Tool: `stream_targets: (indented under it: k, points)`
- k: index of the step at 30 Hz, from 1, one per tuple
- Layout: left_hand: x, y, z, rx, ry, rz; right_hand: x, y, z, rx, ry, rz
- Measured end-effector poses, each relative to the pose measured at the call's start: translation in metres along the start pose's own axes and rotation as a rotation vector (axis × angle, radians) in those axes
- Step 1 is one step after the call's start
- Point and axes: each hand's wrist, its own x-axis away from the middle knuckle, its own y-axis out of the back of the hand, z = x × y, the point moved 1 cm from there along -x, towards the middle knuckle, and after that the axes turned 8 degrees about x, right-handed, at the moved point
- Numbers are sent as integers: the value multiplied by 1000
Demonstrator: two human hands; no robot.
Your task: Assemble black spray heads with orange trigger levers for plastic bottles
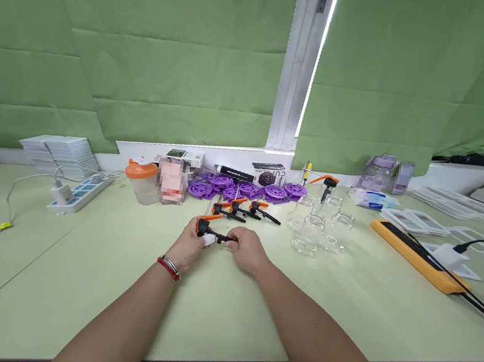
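My left hand [185, 244] is closed around the body of a black-and-orange piece that looks like a sprayer head [202, 227]. A white covering [208, 239] is on a digit of that hand. The fingers of my right hand [252, 251] pinch the far end of the piece's thin black stem, which lies level between both hands just above the table. Beyond my hands lie several similar sprayer heads [260, 210], with orange levers and black stems. To the right stand several clear glass bottles [307, 237]; another black-and-orange head [327, 187] is upright at the back bottle.
Purple wheel-patterned parts [249, 191] and boxes [268, 174] line the wall. An orange-lidded cup [141, 181] and a power strip [80, 193] are left. An orange power strip [418, 256] with cables, white frames [458, 204] and a lilac-lidded bottle [377, 172] are right.
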Motion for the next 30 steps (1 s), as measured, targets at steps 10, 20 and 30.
stream_targets:
  k: [10, 20, 30]
  points:
    - [2, -1, -1, 3, -2, 11, 3, -1, 6, -88, -8, -10]
    - [6, -6, -13, -154, -266, -134, 8, -6, 16, -412, 62, 1]
    - [10, -6, -30, -374, -515, -156, 13, -6, 27, -1109, -118, 162]
